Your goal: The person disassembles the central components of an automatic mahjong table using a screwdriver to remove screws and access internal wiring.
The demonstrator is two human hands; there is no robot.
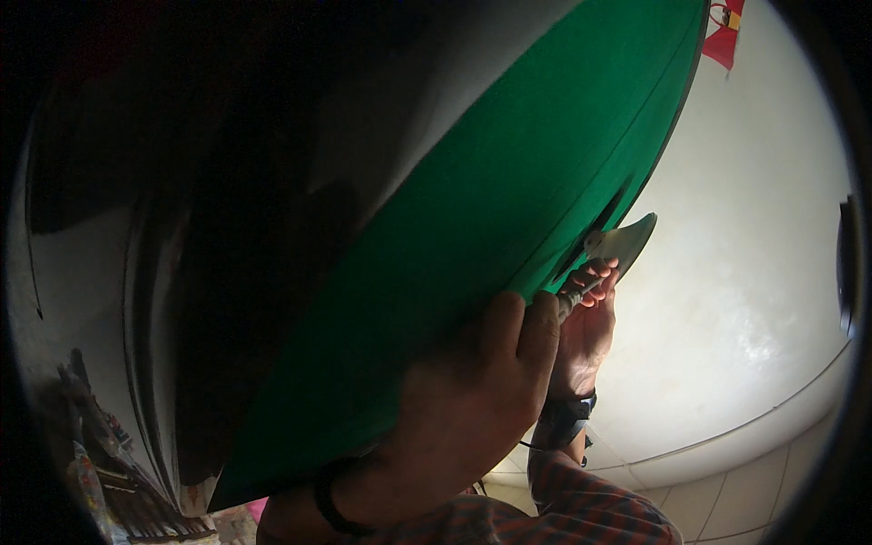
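A large green surfboard (454,209) slants across the view, its pointed end at the lower left. A pale curved fin (633,238) stands out from its right side beside a dark slot (601,221). My left hand (481,372), wearing a dark bracelet, is closed on a short greyish tapered tool (568,302); its exact kind is unclear. The tool's thin end points at the fin's base. My right hand (586,322), with a black wristband, has its fingers curled against the fin's lower side, by the tool tip. The left palm is hidden.
A pale wall (745,209) curves along the right, with tiled floor (736,490) at its foot. Red cloth (720,45) hangs at the upper right; a dark object (847,268) is at the right rim. Patterned items and slats (136,504) lie lower left. Deep shadow covers the left.
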